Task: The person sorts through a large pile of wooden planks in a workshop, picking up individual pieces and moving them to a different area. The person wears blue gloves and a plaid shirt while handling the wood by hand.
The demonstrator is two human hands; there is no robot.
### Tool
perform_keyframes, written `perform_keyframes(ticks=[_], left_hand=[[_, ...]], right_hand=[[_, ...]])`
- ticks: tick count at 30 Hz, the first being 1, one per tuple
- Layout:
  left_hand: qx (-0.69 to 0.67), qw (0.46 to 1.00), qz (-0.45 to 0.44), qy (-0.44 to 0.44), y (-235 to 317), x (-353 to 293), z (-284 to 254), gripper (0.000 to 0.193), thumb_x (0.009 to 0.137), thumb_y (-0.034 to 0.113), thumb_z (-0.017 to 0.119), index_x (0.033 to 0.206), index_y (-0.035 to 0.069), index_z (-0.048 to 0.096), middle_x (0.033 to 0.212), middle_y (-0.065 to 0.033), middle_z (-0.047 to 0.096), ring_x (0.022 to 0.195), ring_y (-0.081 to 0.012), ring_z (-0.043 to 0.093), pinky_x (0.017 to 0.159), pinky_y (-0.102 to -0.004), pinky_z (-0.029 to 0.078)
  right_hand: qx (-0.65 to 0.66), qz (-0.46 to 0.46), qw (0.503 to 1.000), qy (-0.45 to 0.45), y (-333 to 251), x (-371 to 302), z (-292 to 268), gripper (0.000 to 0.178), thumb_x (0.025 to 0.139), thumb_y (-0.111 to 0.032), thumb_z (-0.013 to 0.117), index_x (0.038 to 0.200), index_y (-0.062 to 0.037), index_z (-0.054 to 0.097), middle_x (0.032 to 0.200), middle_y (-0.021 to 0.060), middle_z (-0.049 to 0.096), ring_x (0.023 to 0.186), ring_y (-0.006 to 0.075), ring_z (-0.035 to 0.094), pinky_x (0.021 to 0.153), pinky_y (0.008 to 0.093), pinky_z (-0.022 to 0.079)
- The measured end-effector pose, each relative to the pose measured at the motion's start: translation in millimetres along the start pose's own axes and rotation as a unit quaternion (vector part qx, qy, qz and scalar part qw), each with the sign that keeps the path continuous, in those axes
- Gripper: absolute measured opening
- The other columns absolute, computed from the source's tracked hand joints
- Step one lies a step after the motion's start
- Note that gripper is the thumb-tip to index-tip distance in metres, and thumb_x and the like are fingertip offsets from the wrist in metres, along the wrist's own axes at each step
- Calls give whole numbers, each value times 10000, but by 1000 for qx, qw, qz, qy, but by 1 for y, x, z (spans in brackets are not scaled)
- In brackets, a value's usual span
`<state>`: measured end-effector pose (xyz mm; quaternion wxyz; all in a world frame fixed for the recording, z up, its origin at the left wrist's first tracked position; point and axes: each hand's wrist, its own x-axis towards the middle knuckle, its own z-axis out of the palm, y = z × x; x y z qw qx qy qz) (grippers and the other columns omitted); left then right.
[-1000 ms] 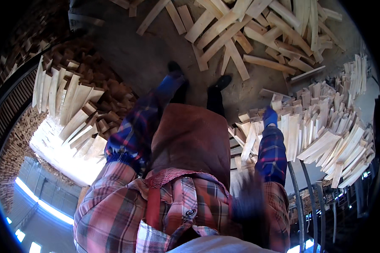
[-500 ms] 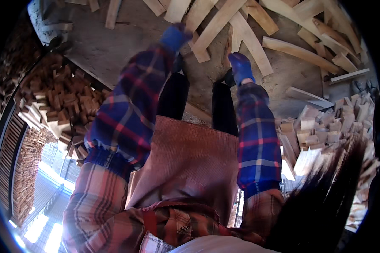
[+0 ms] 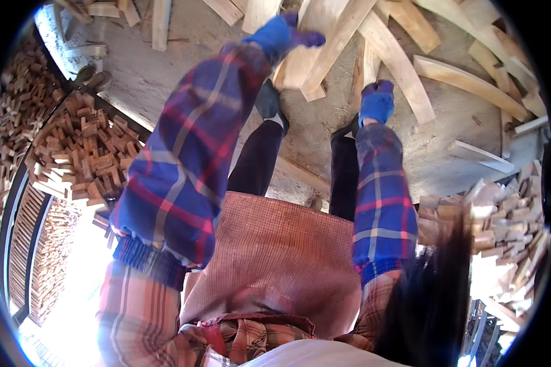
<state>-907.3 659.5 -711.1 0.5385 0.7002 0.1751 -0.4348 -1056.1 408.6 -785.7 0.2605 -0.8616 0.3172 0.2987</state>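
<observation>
My left hand [image 3: 286, 35], in a blue and purple glove, reaches over the wide pale board [image 3: 299, 64] at the top middle. Its fingers are apart, and I see nothing held in it. My right hand [image 3: 377, 103], gloved the same way, is closed at the near end of a narrow wooden strip [image 3: 371, 61]. Whether its fingers grip that strip is hidden. Between the hands a long board [image 3: 337, 52] lies slantwise across the pile, and a curved board [image 3: 399, 66] lies just beyond my right hand.
More curved boards [image 3: 471, 85] are strewn over the floor [image 3: 208, 67] at the far right. Stacked wood blocks [image 3: 92, 147] stand at the left, and another heap of blocks [image 3: 508, 220] at the right. A brown apron [image 3: 275, 244] covers my lap, with my shoes [image 3: 268, 101] beyond it.
My left hand has moved right and its fingers have spread. The view has shifted, so the boards and my right hand appear further right; that hand stays by the same strip.
</observation>
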Motion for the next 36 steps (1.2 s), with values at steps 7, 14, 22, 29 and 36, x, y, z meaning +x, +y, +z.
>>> perform_keyframes(ticks=[7, 14, 22, 29, 36], left_hand=[[-127, 982, -122, -64, 92, -176, -2, 396, 803, 189, 733, 1108, -31, 608, 967, -119, 680, 800, -175, 667, 693, -299, 552], [-350, 902, -246, 51, 12, -279, 91, 474, 840, 174, 726, 1229, -4, 523, 1004, -124, 681, 858, -186, 663, 751, -319, 556], [-393, 860, -322, 52, -20, -304, 98, 495, 848, 165, 682, 1267, -9, 483, 1067, -145, 659, 939, -216, 651, 832, -339, 539], [-345, 890, -287, 81, 11, -362, 78, 473, 848, 176, 681, 1253, -1, 511, 1026, -132, 674, 892, -203, 655, 792, -331, 538], [-334, 905, -259, 54, 55, -436, 50, 488, 831, 213, 698, 1225, -24, 535, 1029, -133, 675, 892, -202, 655, 800, -330, 535]], right_hand=[[-76, 39, 996, -5, 37, -62, -29, 719, 714, -476, 735, 1162, 62, 571, 1118, 271, 629, 1076, 402, 597, 908, 436, 473], [-38, 5, 999, 34, -7, 1, 17, 1027, 579, -556, 824, 1328, -10, 381, 1228, 267, 529, 1112, 421, 554, 872, 514, 490], [-133, -71, 989, -2, 3, 16, 5, 838, 602, -537, 808, 1159, 5, 495, 1116, 264, 566, 1038, 414, 582, 880, 487, 474], [-183, -105, 977, 7, -13, -23, -75, 701, 615, -459, 811, 1067, 2, 536, 1088, 244, 597, 1034, 404, 597, 872, 461, 483], [-116, -33, 988, -98, -77, -77, -193, 835, 637, -444, 800, 1223, 42, 457, 1209, 290, 567, 1103, 429, 577, 907, 456, 476]])
